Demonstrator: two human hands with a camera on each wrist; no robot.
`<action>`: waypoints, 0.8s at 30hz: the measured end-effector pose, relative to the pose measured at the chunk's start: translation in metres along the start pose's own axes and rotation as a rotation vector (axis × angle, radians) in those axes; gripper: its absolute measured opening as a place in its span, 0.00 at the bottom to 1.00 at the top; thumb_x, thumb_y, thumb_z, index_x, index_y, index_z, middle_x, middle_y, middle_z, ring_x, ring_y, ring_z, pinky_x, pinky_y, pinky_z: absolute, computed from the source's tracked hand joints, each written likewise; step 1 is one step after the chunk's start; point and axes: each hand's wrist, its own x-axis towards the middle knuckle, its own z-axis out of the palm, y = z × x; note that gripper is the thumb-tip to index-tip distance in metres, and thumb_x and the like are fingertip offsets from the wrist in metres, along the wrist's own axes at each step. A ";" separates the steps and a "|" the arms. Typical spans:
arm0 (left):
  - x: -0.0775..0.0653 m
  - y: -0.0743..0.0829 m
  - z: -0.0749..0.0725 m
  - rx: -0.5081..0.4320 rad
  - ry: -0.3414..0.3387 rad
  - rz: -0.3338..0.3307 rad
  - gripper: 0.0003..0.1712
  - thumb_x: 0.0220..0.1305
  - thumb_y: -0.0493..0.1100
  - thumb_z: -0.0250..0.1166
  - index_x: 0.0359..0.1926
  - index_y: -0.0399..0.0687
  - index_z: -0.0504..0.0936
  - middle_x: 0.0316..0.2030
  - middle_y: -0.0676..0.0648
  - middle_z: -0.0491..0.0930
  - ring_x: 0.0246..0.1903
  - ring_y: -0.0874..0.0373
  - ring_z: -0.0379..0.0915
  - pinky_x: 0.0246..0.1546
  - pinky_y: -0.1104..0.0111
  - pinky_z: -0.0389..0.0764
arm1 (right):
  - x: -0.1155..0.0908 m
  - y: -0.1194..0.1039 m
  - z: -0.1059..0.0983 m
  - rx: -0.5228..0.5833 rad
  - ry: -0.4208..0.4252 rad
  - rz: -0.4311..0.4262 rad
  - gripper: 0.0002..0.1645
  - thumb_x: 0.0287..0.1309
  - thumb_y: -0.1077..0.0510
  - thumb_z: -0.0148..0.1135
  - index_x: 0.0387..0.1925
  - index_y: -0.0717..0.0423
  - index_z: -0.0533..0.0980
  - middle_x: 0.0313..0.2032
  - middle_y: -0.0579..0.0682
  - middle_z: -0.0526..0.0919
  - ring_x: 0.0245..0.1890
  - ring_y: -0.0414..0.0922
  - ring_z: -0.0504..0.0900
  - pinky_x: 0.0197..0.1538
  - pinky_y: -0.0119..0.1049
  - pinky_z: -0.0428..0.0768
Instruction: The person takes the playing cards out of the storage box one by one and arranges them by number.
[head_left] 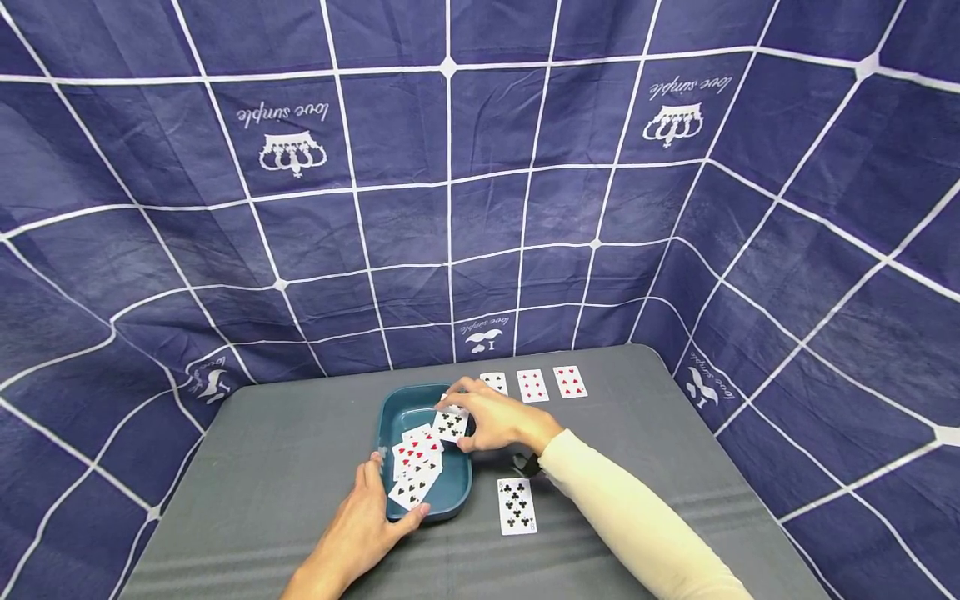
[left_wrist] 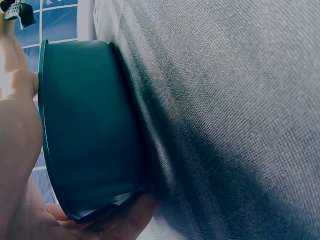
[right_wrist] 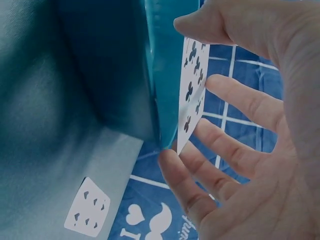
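Observation:
A teal plastic tray [head_left: 452, 487] stands on the grey table, with several overlapping playing cards [head_left: 418, 454] face up inside, hearts and spades among them. My left hand [head_left: 363, 512] grips the tray at its near left corner, thumb along the near side and fingers along the left side. Over the tray's far right part, my right hand [head_left: 498, 417] holds a clubs playing card [head_left: 452, 425] between thumb and fingers. In the right wrist view that clubs card [right_wrist: 192, 95] stands on edge beside the tray's rim, its face towards the thumb side.
An eight of clubs [head_left: 517, 507] lies face up right of the tray, below my right wrist. Along the table's back are a partly covered black-suited card [head_left: 494, 382], a diamonds card [head_left: 532, 386] and a hearts card [head_left: 570, 382]. Blue checked cloth [head_left: 405, 217] hangs behind and beside the table.

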 end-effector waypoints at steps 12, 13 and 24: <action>0.000 0.001 0.001 -0.009 -0.010 -0.016 0.78 0.65 0.75 0.82 0.86 0.19 0.56 0.77 0.22 0.70 0.66 0.32 0.85 0.70 0.39 0.85 | -0.014 0.016 -0.001 -0.055 0.016 -0.020 0.41 0.63 0.51 0.82 0.77 0.39 0.83 0.80 0.46 0.79 0.78 0.53 0.80 0.78 0.56 0.81; -0.001 0.000 0.002 -0.009 -0.010 -0.017 0.78 0.65 0.75 0.82 0.86 0.19 0.57 0.77 0.22 0.70 0.66 0.32 0.85 0.70 0.39 0.85 | -0.016 0.017 0.000 -0.054 0.018 -0.025 0.41 0.62 0.51 0.83 0.77 0.39 0.83 0.80 0.47 0.79 0.78 0.53 0.80 0.78 0.56 0.81; 0.000 -0.001 0.002 -0.021 0.013 0.003 0.75 0.65 0.73 0.83 0.85 0.19 0.58 0.76 0.22 0.70 0.64 0.32 0.86 0.69 0.40 0.86 | -0.025 0.031 -0.004 -0.055 0.045 -0.033 0.40 0.60 0.53 0.81 0.75 0.40 0.85 0.80 0.47 0.80 0.80 0.55 0.79 0.79 0.58 0.81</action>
